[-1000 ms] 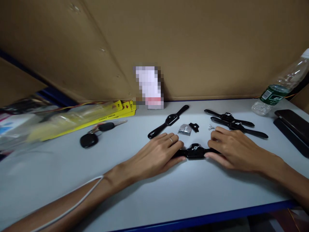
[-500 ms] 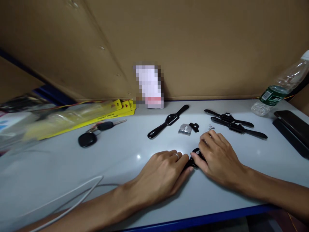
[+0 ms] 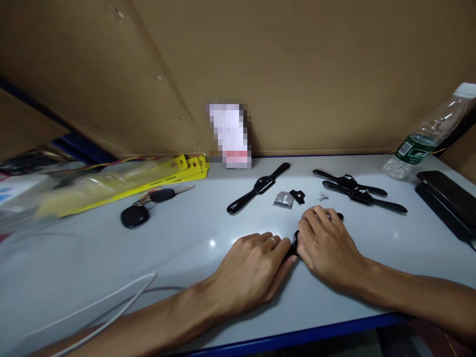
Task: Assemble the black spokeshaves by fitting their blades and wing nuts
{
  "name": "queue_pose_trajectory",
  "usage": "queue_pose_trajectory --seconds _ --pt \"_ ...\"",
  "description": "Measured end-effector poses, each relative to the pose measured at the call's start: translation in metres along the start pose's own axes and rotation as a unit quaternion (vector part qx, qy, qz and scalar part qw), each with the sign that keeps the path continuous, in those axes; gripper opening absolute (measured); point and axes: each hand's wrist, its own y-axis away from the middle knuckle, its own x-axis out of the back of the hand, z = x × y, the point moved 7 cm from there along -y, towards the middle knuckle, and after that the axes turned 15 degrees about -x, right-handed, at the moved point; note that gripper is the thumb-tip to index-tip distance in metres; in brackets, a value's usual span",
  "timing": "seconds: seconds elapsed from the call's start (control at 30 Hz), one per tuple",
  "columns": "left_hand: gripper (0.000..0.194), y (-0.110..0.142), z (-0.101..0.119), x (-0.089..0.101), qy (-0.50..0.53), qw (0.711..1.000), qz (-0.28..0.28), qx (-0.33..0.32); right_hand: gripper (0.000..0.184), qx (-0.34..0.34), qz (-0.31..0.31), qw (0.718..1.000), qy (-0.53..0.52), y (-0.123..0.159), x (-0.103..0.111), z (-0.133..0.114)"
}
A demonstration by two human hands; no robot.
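My left hand (image 3: 256, 270) and my right hand (image 3: 327, 245) meet over a black two-handled tool (image 3: 336, 216) lying on the grey table (image 3: 186, 238). Both hands curl around it and hide most of it; only one handle tip shows past my right fingers and a bit of its body between the hands. A ring sits on my left hand. Behind the hands lie a small silver plate (image 3: 283, 200), a small black piece (image 3: 298, 196) and a tiny wing screw (image 3: 323, 196).
Another black two-handled tool (image 3: 258, 187) lies at centre back, two more (image 3: 357, 191) at the right. A car key with fob (image 3: 148, 204) and yellow packets (image 3: 122, 181) lie left. A plastic bottle (image 3: 427, 136) and a dark case (image 3: 446, 198) sit right. A white cable (image 3: 111, 302) crosses my left forearm.
Both hands drew the black tool nearer to me and closed in over its middle. The tool turned, so one handle now points away past my right fingers.
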Motion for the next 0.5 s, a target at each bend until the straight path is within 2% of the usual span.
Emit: queue_pose_trajectory --seconds 0.13,0.23,0.3,0.4,0.5 --pt "0.04 0.0 -0.009 0.002 0.015 0.999 -0.01 -0.031 0.018 0.016 -0.03 0.999 -0.04 0.002 0.007 0.009" --pt "0.043 0.0 -0.015 0.002 0.048 0.996 -0.024 -0.069 0.027 0.087 -0.063 0.985 -0.134 0.004 0.017 0.011" --pt "0.043 0.001 -0.018 0.001 0.056 0.994 -0.035 -0.09 0.029 0.119 -0.06 0.976 -0.171 0.004 0.024 0.014" --pt "0.045 0.001 -0.018 0.001 0.054 0.992 -0.044 -0.103 0.03 0.107 -0.038 0.982 -0.154 0.001 0.026 0.021" --pt "0.047 0.001 -0.016 0.003 0.052 0.992 -0.037 -0.108 0.034 0.123 -0.073 0.976 -0.166 0.001 0.021 0.018"
